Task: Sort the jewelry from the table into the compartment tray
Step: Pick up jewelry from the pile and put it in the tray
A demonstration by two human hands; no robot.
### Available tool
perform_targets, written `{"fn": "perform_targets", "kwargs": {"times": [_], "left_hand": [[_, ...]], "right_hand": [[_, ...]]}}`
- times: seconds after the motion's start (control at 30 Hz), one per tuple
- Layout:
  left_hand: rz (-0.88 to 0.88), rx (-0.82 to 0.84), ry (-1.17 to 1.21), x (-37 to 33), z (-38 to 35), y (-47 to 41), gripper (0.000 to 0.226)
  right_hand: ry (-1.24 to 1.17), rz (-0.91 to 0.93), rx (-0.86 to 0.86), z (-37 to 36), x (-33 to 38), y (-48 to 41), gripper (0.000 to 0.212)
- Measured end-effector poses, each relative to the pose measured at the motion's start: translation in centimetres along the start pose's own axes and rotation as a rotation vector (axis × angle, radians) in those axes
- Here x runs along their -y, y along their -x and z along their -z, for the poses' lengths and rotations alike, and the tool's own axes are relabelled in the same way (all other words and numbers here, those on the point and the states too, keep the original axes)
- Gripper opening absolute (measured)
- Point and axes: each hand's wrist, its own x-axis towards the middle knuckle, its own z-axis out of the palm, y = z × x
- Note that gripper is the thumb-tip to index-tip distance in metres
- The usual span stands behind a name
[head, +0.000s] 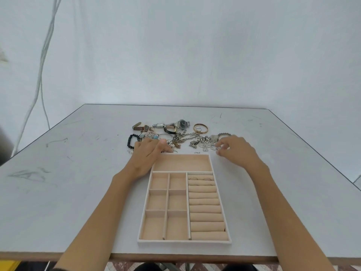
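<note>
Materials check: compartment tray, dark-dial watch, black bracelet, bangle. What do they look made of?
Compartment tray: beige, matte, velvet-like fabric lining, likely over board; soft padded rolls on the right. Dark-dial watch: silvery shiny metal case and link band, probably steel. Black bracelet: round dull-black beads, stone or wood, unclear. Bangle: gold-coloured shiny metal; plated or solid, can't tell.

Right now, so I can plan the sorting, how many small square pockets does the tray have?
6 pockets: two columns of three in the left near part of the tray, beside the ring rolls. None look hidden.
</note>
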Motion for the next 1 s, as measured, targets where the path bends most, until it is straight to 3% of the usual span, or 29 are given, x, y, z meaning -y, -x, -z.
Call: {"fn": "perform_targets", "kwargs": {"times": [0.3,0.57,0.67,0.83,0.93,1.0], "left_hand": [[-0.014,0.032,-0.013,0.1,-0.2,-0.1,0.079],[0.018,0.032,-0.066,0.2,-0.4,-0.4,0.080],[0.024,0.034,-0.083,-0.1,-0.5,-0.5,0.081],[-0.015,0.043,-0.160,-0.4,-0.3,-0.9,0.067],[-0.017,-0.009,-0.168,-0.6,0.0,-1.7,0.030],[-0.012,-0.008,-0.218,-1.0,0.1,-2.4,0.019]], "right_hand": [[0.073,0.002,-0.166,-2.6,0.7,-3.9,0.035],[0.033,0.029,-0.054,-1.7,-1.1,-4.3,0.024],[0.023,0.061,-0.106,-2.2,-1.3,-4.5,0.024],[-0.011,0.177,-0.157,-3.9,-0.5,-5.1,0.025],[0.027,0.204,-0.155,-4.5,-0.3,-5.3,0.021],[0.034,0.203,-0.170,-4.7,-0.4,-5.3,0.022]]}}
